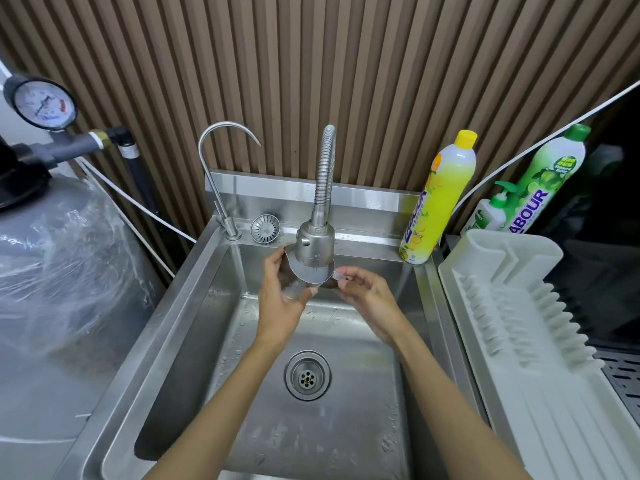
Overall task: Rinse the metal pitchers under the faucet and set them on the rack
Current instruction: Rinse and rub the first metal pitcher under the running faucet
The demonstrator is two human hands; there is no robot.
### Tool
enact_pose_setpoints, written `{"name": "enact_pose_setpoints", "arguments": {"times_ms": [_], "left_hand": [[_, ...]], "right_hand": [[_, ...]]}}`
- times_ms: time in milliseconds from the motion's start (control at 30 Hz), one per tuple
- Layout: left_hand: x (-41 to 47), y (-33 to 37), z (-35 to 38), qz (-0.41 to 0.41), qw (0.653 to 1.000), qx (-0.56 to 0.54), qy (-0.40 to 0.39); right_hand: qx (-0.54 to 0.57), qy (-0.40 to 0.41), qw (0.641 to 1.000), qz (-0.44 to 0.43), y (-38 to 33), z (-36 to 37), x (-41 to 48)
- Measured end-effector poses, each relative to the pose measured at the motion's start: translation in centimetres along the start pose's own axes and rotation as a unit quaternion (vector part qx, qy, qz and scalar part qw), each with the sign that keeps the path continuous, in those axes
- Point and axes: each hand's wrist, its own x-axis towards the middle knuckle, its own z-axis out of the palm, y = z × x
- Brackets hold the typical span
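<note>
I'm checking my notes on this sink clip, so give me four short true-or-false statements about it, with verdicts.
1. The left hand and right hand hold the small metal pitcher under the flexible steel faucet. True.
2. A pitcher stands on the white plastic dish rack. False: none stands there.
3. The yellow-capped yellow soap bottle stands on the steel sink's back ledge. True.
4. The round metal strainer lies in the basin. False: it lies on the ledge beside the thin gooseneck tap.
</note>
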Motion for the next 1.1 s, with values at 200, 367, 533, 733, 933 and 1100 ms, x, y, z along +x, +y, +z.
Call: {"name": "enact_pose_setpoints", "arguments": {"times_ms": [200,367,533,733,933,1100], "left_hand": [[0.6,0.8,-2.8,0.019,0.989,0.138,-0.051],[-0.5,0.3,-3.0,-0.053,0.984,0.160,-0.054],[-2.5,-0.5,-1.1,-0.157,0.983,0.077,-0.060],[-3.5,-0.4,1.3,-0.239,0.959,-0.134,-0.067],[-1.0,-0.4,2.5,-0.261,0.926,-0.261,-0.076],[0.0,-1.2,2.3,-0.341,0.884,-0.294,-0.126]], "right_hand": [[0.057,-0.028,0.998,0.027,1.6,1.2,-0.2],[-0.076,-0.017,0.997,0.028,0.6,1.1,-1.0],[-0.298,0.004,0.954,0.016,-2.5,0.8,-1.5],[-0.501,0.031,0.864,-0.043,-5.5,0.5,-2.4],[-0.595,0.006,0.804,0.007,-6.9,0.5,-1.7],[-0.636,0.012,0.772,0.013,-5.6,2.2,0.0]]}}
